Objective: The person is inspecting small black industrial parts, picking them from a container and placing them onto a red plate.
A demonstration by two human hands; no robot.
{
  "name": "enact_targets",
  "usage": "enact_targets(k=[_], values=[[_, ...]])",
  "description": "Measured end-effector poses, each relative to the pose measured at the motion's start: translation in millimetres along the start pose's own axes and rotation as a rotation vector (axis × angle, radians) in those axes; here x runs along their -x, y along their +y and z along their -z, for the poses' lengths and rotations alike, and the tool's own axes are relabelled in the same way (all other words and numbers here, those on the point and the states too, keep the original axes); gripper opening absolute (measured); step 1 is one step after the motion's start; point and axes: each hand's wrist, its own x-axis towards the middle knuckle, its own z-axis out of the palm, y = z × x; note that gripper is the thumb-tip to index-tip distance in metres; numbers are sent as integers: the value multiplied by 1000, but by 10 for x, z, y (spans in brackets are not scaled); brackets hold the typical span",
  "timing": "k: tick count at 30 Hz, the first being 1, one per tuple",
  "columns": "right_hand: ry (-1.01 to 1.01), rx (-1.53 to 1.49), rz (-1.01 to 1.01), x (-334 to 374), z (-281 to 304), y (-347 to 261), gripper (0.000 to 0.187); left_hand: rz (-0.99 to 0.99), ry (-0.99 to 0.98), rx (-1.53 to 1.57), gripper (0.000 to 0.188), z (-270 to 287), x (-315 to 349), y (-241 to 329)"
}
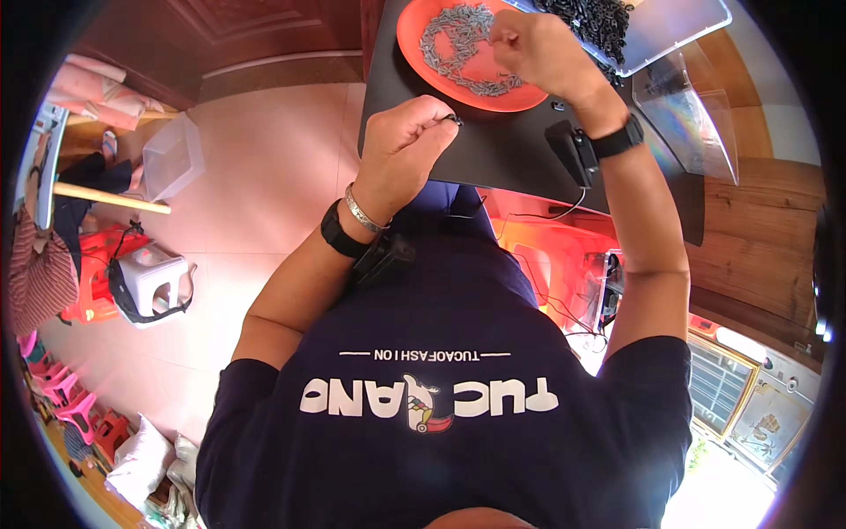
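My left hand (404, 150) is closed in a pinch near the front edge of the dark table. A small black plastic piece (453, 120) pokes out between its thumb and forefinger. Over the right side of an orange plate (412, 55), my right hand (551, 57) is closed with its fingers curled together. Whatever those fingers hold, if anything, is hidden. Many small grey screws (460, 33) lie in the plate, spread in a rough ring.
A clear plastic box (683, 33) stands at the far right, with a heap of small black pieces (589, 19) by it. One loose black piece (558, 105) lies beside the plate. A clear plastic sheet (696, 115) hangs over the right side of the table (493, 145).
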Motion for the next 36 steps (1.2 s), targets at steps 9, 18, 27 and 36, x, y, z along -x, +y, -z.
enact_targets(k=[9, 18, 27, 36], values=[[185, -1041, -84, 678, -291, 72, 18, 159, 26, 109, 14, 29, -32, 93], [389, -1313, -175, 867, -616, -109, 13, 169, -40, -30, 16, -83, 4, 284], [400, -1410, 5, 921, -568, -376, 15, -143, -5, -388, 11, -249, 43, 493], [410, -1394, 58, 937, -584, -415, 15, -152, -32, -425, 11, -276, 63, 487]])
